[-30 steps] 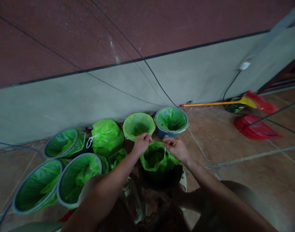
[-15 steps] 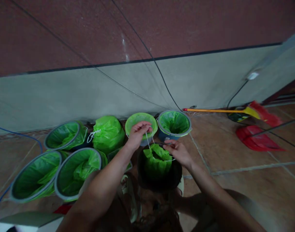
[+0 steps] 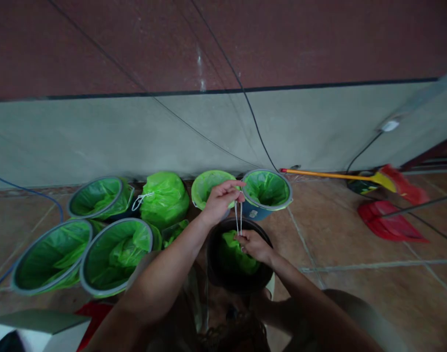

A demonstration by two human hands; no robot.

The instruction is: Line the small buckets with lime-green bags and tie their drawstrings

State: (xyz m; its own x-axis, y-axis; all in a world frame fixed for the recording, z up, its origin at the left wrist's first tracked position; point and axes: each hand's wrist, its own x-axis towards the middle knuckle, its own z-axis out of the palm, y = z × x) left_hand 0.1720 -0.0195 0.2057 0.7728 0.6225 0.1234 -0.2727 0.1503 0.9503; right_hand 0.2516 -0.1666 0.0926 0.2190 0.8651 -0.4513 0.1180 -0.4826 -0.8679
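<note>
The green bin liner [image 3: 234, 255] sits bunched low inside a black bucket [image 3: 213, 264] that stands on the tiled floor [image 3: 355, 244] directly in front of the person, its mouth gathered toward the centre. From that mouth a doubled white drawstring [image 3: 238, 218] rises taut and nearly vertical. The left hand [image 3: 219, 200] holds the upper end, its grip pinched together on the cord above the bucket. The right hand [image 3: 255, 246] lies at the foot of the cord, its grip clamped on the liner's gathered neck, though whether it also pinches the cord cannot be told. The step in hand appears to be cinching the liner shut. The next move likely calls for a steady upward pull against the anchoring right hand, then enough slack to form a knot. Just beyond stand a blue bucket [image 3: 256, 212] and a pale green-lined bucket [image 3: 205, 188], both open. A tied green bag [image 3: 165, 198] lies to their left. Three grey-rimmed lined buckets [image 3: 84, 274] sit farther left. A yellow-handled broom [image 3: 326, 174] and a red dustpan [image 3: 390, 215] lie well apart, by the wall [image 3: 99, 142].
</note>
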